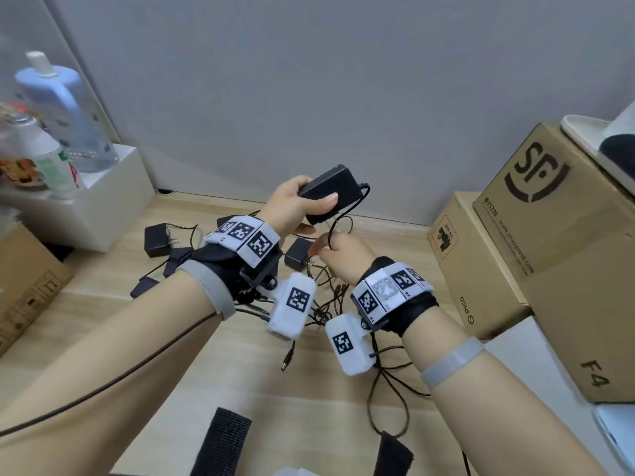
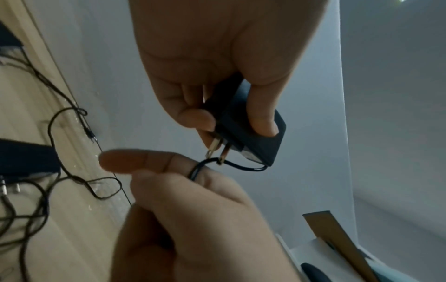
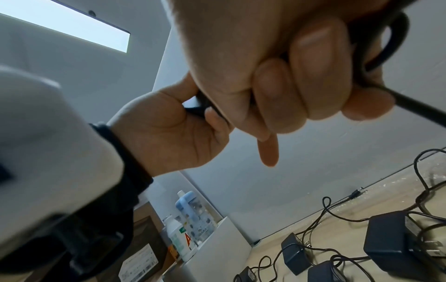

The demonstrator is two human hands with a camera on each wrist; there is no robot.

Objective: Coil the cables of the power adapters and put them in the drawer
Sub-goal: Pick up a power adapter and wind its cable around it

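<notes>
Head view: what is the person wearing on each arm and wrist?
Both forearms are bare. Each wrist carries a black strap, a white band of black square code markers, and a white camera box with one marker. A grey band circles each forearm. A thin dark wire runs along the left forearm.

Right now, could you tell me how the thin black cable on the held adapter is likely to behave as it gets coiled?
Probably floppy: the cable already curves in a loose loop between the power adapter in the left hand and the right hand. It likely snags too, since it crosses the plug prongs and other cables lie tangled below.
</notes>
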